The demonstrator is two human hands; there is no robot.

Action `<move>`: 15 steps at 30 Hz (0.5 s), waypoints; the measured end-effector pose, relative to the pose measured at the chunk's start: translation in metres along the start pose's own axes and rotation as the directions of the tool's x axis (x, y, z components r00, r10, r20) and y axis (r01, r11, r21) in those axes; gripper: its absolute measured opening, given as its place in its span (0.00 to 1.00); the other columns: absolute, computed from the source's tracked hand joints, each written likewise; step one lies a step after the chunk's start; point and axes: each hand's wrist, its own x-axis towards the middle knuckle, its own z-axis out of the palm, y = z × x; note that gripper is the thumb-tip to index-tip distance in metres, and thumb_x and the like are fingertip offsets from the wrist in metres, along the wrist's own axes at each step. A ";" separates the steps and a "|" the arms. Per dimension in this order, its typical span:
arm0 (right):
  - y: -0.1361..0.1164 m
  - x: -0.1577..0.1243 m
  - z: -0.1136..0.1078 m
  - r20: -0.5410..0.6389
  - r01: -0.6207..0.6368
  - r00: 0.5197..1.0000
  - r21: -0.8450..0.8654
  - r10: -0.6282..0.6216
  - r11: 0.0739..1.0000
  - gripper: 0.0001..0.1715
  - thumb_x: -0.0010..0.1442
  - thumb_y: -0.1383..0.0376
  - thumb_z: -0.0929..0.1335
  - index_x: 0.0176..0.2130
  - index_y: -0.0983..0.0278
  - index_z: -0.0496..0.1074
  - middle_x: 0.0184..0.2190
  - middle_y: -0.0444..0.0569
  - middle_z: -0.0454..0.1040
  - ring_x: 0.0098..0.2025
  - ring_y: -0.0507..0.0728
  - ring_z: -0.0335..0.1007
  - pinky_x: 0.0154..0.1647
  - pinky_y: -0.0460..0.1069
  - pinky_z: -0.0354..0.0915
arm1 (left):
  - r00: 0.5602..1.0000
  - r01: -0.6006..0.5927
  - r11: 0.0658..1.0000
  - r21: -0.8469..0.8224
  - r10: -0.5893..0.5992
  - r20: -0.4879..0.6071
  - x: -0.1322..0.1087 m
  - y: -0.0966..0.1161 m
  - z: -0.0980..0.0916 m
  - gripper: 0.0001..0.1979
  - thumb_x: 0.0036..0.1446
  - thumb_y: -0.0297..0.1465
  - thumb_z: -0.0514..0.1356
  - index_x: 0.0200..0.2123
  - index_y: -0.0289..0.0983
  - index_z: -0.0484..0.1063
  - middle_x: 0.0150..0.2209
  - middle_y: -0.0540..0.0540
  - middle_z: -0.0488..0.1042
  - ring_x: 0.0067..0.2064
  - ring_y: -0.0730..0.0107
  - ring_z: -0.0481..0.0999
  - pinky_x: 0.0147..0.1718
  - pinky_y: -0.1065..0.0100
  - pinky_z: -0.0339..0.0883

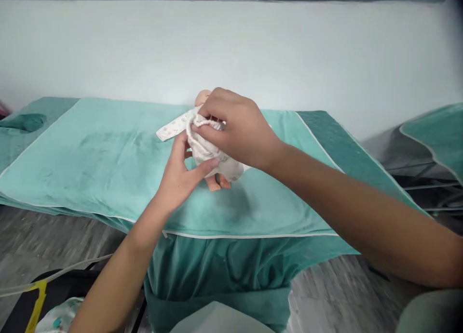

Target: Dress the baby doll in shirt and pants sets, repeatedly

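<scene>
A doll lies on the teal-covered bed, with part of its head (202, 97) and its feet (218, 182) showing; my hands hide most of its body. Over the doll is a small white printed garment (206, 147) with a gathered, elastic-looking edge. My left hand (184, 166) holds the garment's left side, thumb on the near face and fingers behind it. From above, my right hand (240, 128) pinches the gathered edge between thumb and fingers. A flat white printed strip of cloth (173, 126) sticks out to the left, beside the doll.
The bed's teal cover (90, 154) has white piping and hangs over the front edge. A white wall (231, 48) stands behind. At lower left are a black surface (68, 282), a yellow tag (38, 301) and a printed cloth (60, 316). Another teal cover (437, 135) is at right.
</scene>
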 end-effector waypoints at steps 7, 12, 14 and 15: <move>-0.024 0.022 -0.019 0.010 -0.153 0.988 0.132 0.154 0.979 0.01 0.65 0.65 0.70 0.38 0.59 0.74 0.27 0.41 0.70 0.30 0.54 0.64 0.34 0.51 0.59 | 0.935 -0.031 0.999 0.041 0.043 -0.352 0.025 0.028 -0.018 0.09 0.65 0.39 0.66 0.38 0.41 0.73 0.30 0.53 0.71 0.32 0.73 0.72 0.31 0.71 0.64; -0.014 0.019 -0.028 -0.054 -0.188 0.976 0.281 0.211 0.941 0.06 0.63 0.64 0.73 0.41 0.59 0.74 0.24 0.39 0.63 0.30 0.53 0.66 0.34 0.49 0.62 | 0.901 -0.099 0.995 -0.021 0.081 -0.425 0.052 0.049 -0.037 0.02 0.65 0.27 0.64 0.38 0.39 0.75 0.30 0.53 0.71 0.30 0.75 0.67 0.28 0.68 0.58; -0.009 0.017 -0.030 0.006 -0.232 0.968 0.398 0.251 0.887 0.09 0.63 0.63 0.74 0.44 0.58 0.75 0.21 0.37 0.61 0.27 0.52 0.65 0.31 0.48 0.62 | 0.881 -0.135 0.990 -0.046 0.099 -0.463 0.061 0.051 -0.044 0.05 0.63 0.23 0.64 0.38 0.38 0.75 0.28 0.53 0.67 0.27 0.77 0.61 0.26 0.68 0.53; -0.007 0.016 -0.031 0.044 -0.261 0.962 0.449 0.270 0.855 0.11 0.62 0.64 0.74 0.46 0.57 0.76 0.20 0.36 0.60 0.26 0.51 0.64 0.30 0.48 0.62 | 0.873 -0.149 0.988 -0.043 0.111 -0.475 0.064 0.051 -0.047 0.06 0.62 0.22 0.65 0.38 0.38 0.74 0.28 0.54 0.66 0.27 0.77 0.60 0.25 0.68 0.52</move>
